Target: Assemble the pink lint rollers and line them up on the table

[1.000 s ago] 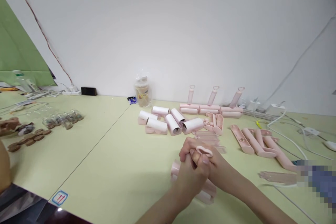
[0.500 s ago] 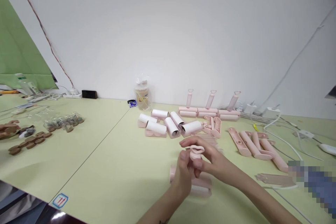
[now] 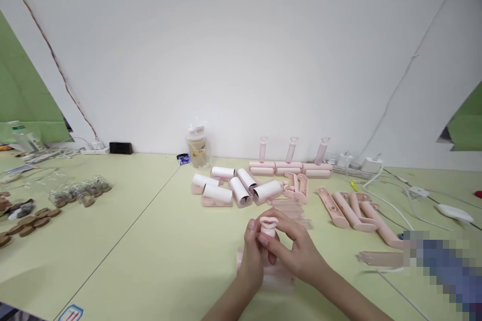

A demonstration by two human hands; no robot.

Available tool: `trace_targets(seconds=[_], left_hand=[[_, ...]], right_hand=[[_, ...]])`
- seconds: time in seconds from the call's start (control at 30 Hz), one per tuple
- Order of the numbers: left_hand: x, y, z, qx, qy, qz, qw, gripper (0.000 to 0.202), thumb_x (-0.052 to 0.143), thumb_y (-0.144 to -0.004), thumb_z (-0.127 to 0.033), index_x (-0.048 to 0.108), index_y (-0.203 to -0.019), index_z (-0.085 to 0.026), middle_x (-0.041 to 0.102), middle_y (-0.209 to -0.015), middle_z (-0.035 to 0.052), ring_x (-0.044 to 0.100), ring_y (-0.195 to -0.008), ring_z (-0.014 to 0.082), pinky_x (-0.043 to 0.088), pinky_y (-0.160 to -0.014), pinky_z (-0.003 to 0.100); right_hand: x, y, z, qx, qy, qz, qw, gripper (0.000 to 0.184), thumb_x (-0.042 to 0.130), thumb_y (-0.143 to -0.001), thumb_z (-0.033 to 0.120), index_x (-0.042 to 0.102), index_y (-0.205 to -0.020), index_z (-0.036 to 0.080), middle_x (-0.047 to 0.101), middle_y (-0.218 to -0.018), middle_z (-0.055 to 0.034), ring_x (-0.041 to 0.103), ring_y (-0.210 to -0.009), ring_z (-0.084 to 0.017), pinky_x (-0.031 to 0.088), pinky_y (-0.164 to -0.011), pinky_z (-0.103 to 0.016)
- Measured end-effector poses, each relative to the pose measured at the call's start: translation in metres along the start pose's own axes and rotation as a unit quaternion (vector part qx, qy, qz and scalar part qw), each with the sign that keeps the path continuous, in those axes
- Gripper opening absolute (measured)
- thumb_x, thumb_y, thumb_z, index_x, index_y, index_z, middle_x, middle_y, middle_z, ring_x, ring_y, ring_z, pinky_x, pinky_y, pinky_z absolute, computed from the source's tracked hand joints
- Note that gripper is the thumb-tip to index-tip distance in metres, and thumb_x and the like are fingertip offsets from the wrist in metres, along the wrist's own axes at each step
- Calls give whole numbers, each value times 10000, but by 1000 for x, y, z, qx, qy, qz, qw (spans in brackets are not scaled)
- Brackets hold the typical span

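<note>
Both hands meet over the near middle of the table around a small pink lint-roller handle, with its heart-shaped loop facing up. My left hand wraps it from the left side. From the right, my right hand closes on it, thumb and fingers just below the loop. The handle's lower part is hidden by the fingers. Beneath the hands lies a pink lint roller body, partly covered. Just beyond them are flat translucent pink strips.
White paper rolls lie beyond the hands, left of small pink parts. Assembled lint rollers line the wall. Pink shells, cables and a pixelated patch are right. Glass jars and brown discs lie left.
The view has shifted slightly, so the table things appear a little further left. My right-hand fingers have drawn in closer around the handle, which stays between both hands.
</note>
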State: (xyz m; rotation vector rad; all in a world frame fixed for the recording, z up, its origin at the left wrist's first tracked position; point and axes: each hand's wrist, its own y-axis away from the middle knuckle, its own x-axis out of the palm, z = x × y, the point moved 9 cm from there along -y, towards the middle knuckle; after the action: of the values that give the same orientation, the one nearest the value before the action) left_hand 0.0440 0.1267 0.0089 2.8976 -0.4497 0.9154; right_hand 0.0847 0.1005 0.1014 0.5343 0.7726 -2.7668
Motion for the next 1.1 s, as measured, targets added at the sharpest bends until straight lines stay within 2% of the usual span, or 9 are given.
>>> trace_targets(seconds=[0.2,0.3,0.4,0.5,0.6,0.7,0.87,1.03,1.1], left_hand=[[3,-1,-6,1,-17,-3,1000,549,381,-713,-683,405,-485,-184,330,-386,-49,298,-371,78,224,-398,212],[12,0,-20,22,-57,53,997,559,312,-751,-672,484,-569,-172,412,-439,-25,392,-413,112,310,-442,237],[24,7,-36,34,-137,149,979,622,295,-748,-690,579,-701,-139,562,-625,47,542,-620,190,409,-610,298],[18,17,-55,56,-283,194,938,570,445,-736,-634,573,-998,-144,579,-992,97,518,-967,258,377,-852,351],[-8,23,-59,29,-457,168,873,649,661,-635,-517,449,-1177,-231,456,-1207,76,404,-1136,276,332,-935,372],[-34,33,-44,-39,-546,147,824,747,773,-494,-452,467,-1144,-248,472,-1161,56,462,-1053,274,400,-857,353],[-43,43,-34,-5,-613,128,780,485,698,-591,-260,547,-1052,-256,545,-1030,21,510,-959,232,416,-816,313],[-45,9,-80,29,-597,91,796,603,674,-627,-247,441,-1183,-280,541,-1120,6,550,-938,200,447,-800,280],[-40,-23,-116,91,-632,67,767,606,651,-673,-309,393,-1218,-254,532,-1141,25,553,-949,205,454,-794,285]], right_hand=[[2,4,-7,-1,-6,-33,999,144,481,-859,290,585,-810,202,548,-850,-36,550,-798,-176,438,-723,-279],[12,12,-31,64,-11,-11,998,238,488,-852,381,547,-1024,227,551,-888,-32,540,-745,-170,462,-663,-282],[18,24,-48,91,-34,33,995,529,500,-835,436,314,-1300,266,525,-1075,-64,547,-898,-201,480,-727,-308],[0,33,-52,81,-20,35,996,552,440,-862,439,219,-1349,302,355,-1341,-80,403,-1190,-237,369,-952,-379],[-11,40,-60,121,54,92,987,503,527,-811,427,359,-1274,324,377,-1344,-52,386,-1213,-253,328,-987,-407],[-8,46,-66,130,118,144,974,505,646,-712,342,472,-1183,290,480,-1240,-52,444,-1151,-264,375,-946,-387],[0,52,-70,118,142,144,972,417,611,-713,250,510,-1117,255,551,-1116,-36,526,-1041,-211,434,-866,-287],[-35,63,-86,195,207,80,955,450,523,-791,377,441,-1222,274,613,-1016,-31,602,-896,-194,476,-794,-278],[-36,69,-88,190,210,96,954,313,521,-800,380,544,-1100,295,645,-912,-11,631,-735,-173,502,-709,-262]])
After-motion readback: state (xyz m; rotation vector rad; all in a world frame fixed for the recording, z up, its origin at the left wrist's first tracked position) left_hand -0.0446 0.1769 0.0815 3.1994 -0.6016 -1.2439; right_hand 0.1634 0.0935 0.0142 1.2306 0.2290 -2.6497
